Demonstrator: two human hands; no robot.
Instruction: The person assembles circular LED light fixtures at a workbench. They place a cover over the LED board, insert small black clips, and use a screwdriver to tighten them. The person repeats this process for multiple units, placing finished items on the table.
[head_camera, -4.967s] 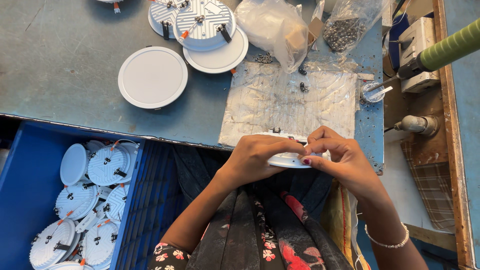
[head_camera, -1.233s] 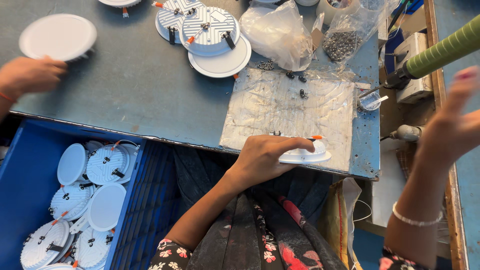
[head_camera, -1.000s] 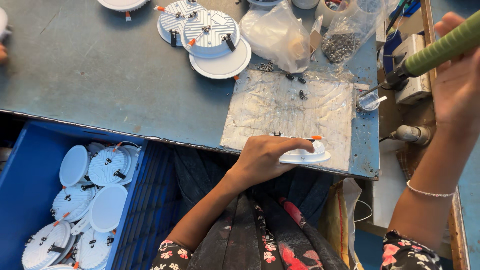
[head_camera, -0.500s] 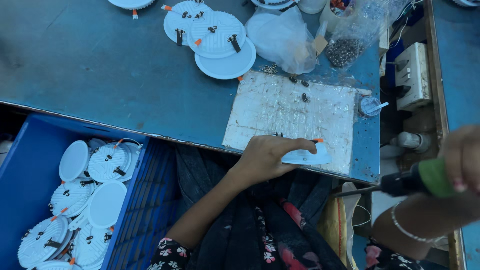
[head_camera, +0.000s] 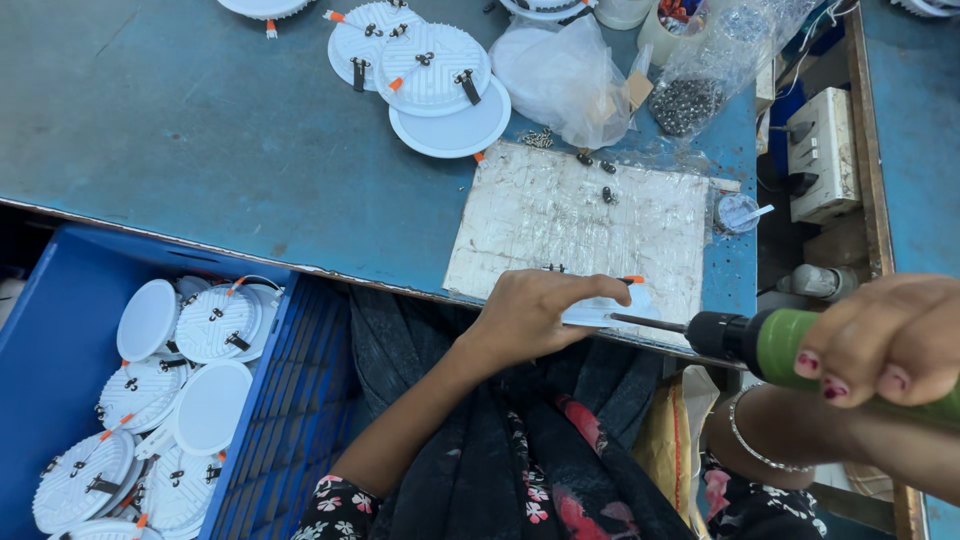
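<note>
- A blue crate (head_camera: 60, 330) is sitting at the left, holding many round white light housings (head_camera: 150, 400), some lying face up, some showing clips; these look like a sorted batch, though finished or waiting is hard to judge.
- More housings (head_camera: 430, 75) are lying stacked on the blue worktop (head_camera: 200, 150), near a bag of screws (head_camera: 690, 100).
- The left hand (head_camera: 530, 310) is pressing down, fingers curled, on a white housing (head_camera: 615, 305) at the worktop's near edge, mostly hiding it.
- The right hand (head_camera: 890, 345) is gripping a green electric screwdriver (head_camera: 780, 342), its bit pointing at that housing; whether the tip is touching is unclear, so the fastening seems to be just starting.
</note>
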